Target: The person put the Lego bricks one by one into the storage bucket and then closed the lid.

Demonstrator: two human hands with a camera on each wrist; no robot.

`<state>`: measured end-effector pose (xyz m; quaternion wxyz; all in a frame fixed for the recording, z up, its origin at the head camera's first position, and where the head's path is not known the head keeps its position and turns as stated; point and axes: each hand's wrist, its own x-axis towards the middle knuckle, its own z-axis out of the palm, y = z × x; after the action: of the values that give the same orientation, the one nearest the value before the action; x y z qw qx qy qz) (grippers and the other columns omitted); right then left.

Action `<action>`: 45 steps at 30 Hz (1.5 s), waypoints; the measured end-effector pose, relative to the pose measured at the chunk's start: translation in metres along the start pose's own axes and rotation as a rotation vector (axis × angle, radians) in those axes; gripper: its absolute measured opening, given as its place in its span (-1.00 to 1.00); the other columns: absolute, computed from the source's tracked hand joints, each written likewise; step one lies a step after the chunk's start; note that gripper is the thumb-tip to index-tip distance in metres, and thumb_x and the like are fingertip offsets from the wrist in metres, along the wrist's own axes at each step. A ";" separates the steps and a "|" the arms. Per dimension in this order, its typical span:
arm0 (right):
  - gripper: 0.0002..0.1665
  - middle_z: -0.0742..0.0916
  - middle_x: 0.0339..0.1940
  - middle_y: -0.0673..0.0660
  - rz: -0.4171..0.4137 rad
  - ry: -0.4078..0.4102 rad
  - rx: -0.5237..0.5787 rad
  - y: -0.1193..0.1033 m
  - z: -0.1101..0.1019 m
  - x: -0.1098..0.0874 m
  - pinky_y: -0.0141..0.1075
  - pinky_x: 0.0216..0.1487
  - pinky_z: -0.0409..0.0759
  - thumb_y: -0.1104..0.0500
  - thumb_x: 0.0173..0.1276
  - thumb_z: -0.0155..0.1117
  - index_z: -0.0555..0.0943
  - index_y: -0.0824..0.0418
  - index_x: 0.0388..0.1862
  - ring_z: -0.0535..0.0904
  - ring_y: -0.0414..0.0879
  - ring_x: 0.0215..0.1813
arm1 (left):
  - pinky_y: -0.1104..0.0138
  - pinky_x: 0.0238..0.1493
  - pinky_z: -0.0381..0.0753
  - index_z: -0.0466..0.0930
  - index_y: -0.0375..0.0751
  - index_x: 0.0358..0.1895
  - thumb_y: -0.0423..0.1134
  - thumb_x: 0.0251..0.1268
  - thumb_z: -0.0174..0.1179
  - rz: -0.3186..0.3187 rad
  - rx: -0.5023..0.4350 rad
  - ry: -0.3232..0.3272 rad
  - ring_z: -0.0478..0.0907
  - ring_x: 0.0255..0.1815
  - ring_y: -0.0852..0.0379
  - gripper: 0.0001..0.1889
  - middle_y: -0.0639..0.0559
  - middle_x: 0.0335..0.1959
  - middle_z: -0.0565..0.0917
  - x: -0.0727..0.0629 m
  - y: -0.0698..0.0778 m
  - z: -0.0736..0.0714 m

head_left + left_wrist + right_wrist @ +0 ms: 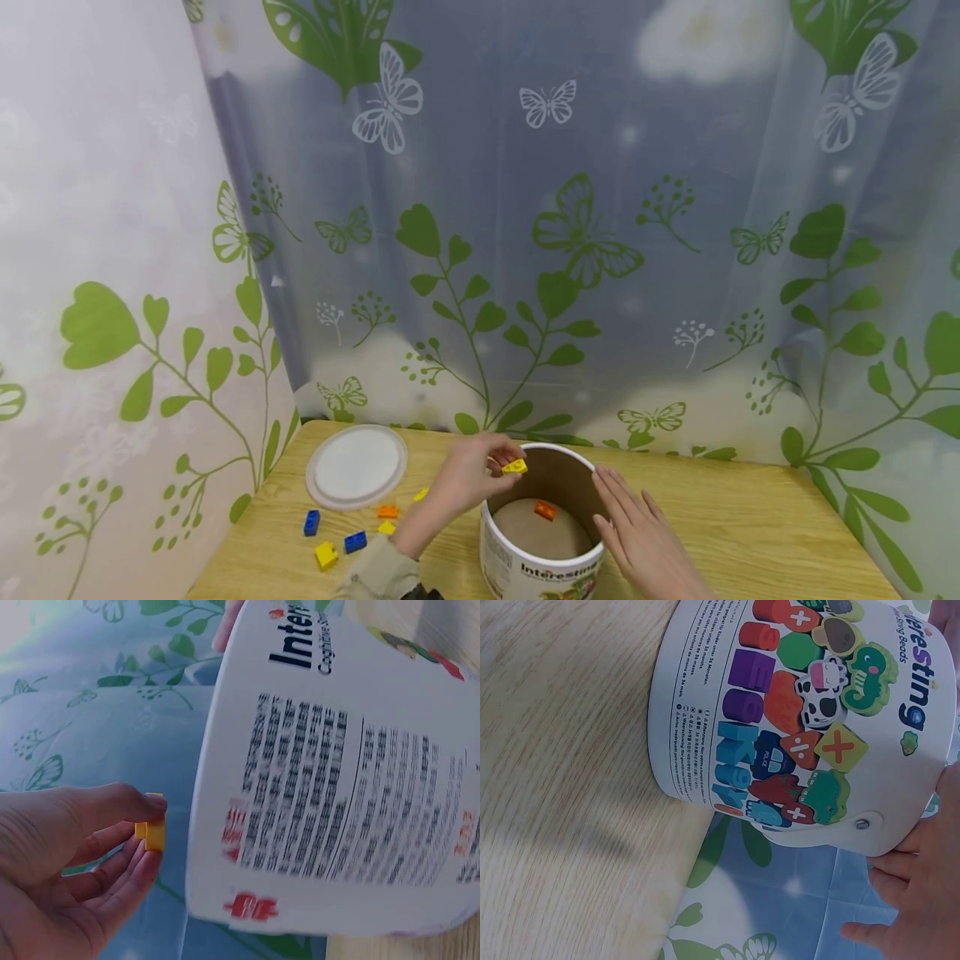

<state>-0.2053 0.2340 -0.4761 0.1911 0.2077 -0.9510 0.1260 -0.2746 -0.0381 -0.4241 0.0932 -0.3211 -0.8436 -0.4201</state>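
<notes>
My left hand pinches a small yellow toy brick between thumb and fingertips at the left rim of a white round bucket. In the left wrist view the brick shows side-on beside the bucket's printed wall. An orange brick lies on the bucket's brown floor. My right hand rests on the bucket's right rim with its fingers straight. From the right wrist, that hand is seen at the rim by the handle pivot.
Left of the bucket lie blue bricks, a yellow brick, an orange brick and small yellow pieces. A white round lid lies behind them on the wooden table. A patterned curtain hangs at the back.
</notes>
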 end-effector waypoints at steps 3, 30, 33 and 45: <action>-0.37 0.42 0.54 0.17 0.000 0.002 -0.003 0.000 0.001 0.000 0.29 0.35 0.39 0.05 0.60 0.08 0.33 0.26 0.54 0.32 0.12 0.53 | 0.48 -0.27 0.69 0.71 -0.28 -0.17 -0.45 0.15 0.43 -0.007 -0.014 -0.022 0.66 -0.29 0.06 -0.82 -0.05 -0.27 0.68 0.004 0.004 0.008; -0.37 0.43 0.54 0.15 0.024 -0.023 0.016 0.002 0.001 0.000 0.27 0.36 0.39 0.03 0.61 0.06 0.32 0.22 0.55 0.31 0.09 0.54 | 0.63 -0.32 0.52 0.75 -0.12 -0.25 -0.38 0.09 0.51 -0.006 0.150 -0.144 0.59 -0.39 0.38 -0.82 0.14 -0.40 0.71 0.028 0.011 0.063; -0.37 0.43 0.54 0.15 0.032 -0.034 0.018 0.002 0.001 0.000 0.27 0.36 0.38 0.02 0.61 0.06 0.32 0.22 0.56 0.30 0.10 0.54 | 0.63 -0.33 0.52 0.74 -0.11 -0.25 -0.37 0.10 0.51 -0.015 0.165 -0.163 0.56 -0.40 0.42 -0.82 0.17 -0.40 0.69 0.028 0.009 0.065; -0.35 0.41 0.55 0.17 0.052 -0.047 0.038 0.002 0.003 0.001 0.29 0.39 0.34 0.07 0.58 0.11 0.31 0.24 0.56 0.28 0.10 0.55 | 0.63 -0.33 0.52 0.75 -0.12 -0.21 -0.37 0.13 0.50 -0.007 0.193 -0.207 0.60 -0.40 0.39 -0.82 0.16 -0.39 0.70 0.030 0.004 0.073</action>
<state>-0.2078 0.2347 -0.4788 0.1614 0.1895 -0.9578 0.1439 -0.2867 0.0338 -0.4546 0.0348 -0.3491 -0.8863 -0.3022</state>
